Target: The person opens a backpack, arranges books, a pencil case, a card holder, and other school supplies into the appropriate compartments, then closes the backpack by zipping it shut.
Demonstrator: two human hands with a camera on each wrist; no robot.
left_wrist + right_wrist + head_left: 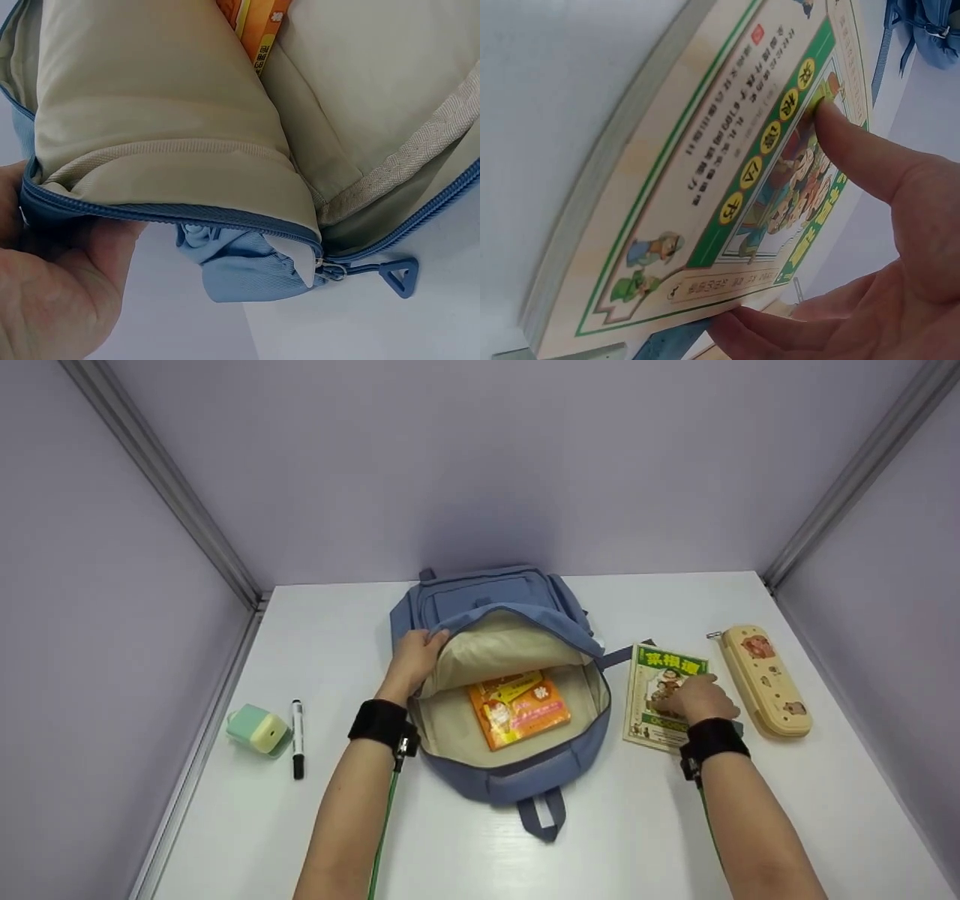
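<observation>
A blue backpack [517, 787] lies unzipped on the white table, showing its cream lining [165, 97]. My left hand [415, 658] grips the edge of its raised flap, fingers tucked partly out of sight behind the zipper. Inside the bag rests an orange book or flat pack [521, 712]. To the right, my right hand [699, 701] holds a green and cream illustrated book [646, 697] by its side, thumb on the cover, other fingers at the edge. Part of a bluish object [671, 341] shows beneath that book; its kind is hidden.
A yellow pencil case [769, 682] with animal pictures lies at the far right. At the left are a green and yellow block-shaped item [257, 729] and a black and white marker [298, 739]. Walls [480, 457] enclose the table's back and sides.
</observation>
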